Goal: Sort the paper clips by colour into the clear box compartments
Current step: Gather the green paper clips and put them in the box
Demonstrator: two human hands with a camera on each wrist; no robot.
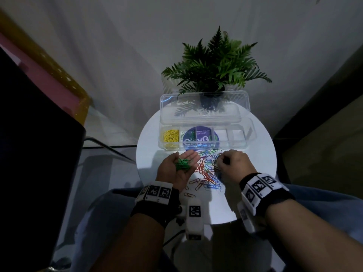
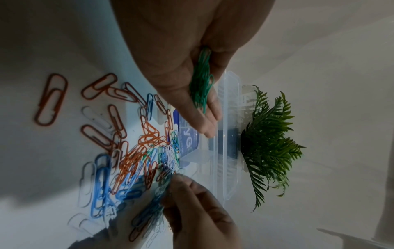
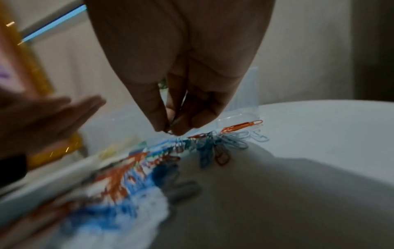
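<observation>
Yellow wire paper clips (image 1: 171, 136) fill my clear plastic box's (image 1: 202, 146) nine-o'clock compartment; my left hand (image 1: 179, 169) lies spread, cupping green wire clips (image 1: 182, 164), my right hand (image 1: 231, 163) pinches one from the big mixed pile (image 1: 208, 169) left on the round white table (image 1: 255, 173)

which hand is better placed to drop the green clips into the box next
Left. The left hand lies palm up with the green clips piled on it, right in front of the clear box. The right hand is down in the mixed pile, pinching a clip.

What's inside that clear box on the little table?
The clear box has yellow paper clips filling its leftmost compartment. A purple round label shows through the middle compartments and hides what lies there. The right compartments look bare.
</observation>
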